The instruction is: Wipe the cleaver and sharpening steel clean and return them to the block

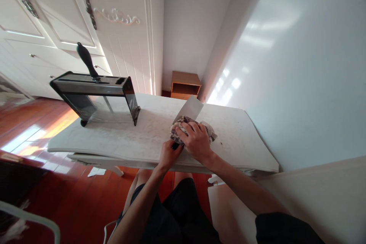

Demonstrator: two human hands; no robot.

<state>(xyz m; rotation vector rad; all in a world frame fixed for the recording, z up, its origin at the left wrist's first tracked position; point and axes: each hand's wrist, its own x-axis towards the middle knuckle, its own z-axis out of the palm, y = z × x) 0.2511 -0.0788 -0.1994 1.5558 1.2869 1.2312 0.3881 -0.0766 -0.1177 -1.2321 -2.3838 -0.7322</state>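
My left hand (169, 155) is closed around the black handle of a kitchen knife near the table's front edge. The knife's broad, pale blade (192, 106) points away from me, tilted to the right. Over the lower part of the blade lies a bunched brown-and-white fluffy cloth (175, 130). My right hand (197, 140) grips this cloth from above, fingers curled on it. Part of the blade is hidden under the cloth. To the left stands a clear-sided knife block (94, 84) with a black-handled tool (85, 59) upright in it.
The white table (126, 139) has a worn, stained top. Behind it are a white wardrobe (122, 42) and a small wooden cabinet (185, 80). A glossy white wall (300, 65) borders the right side. A scrap of paper (96, 171) lies on the red floor.
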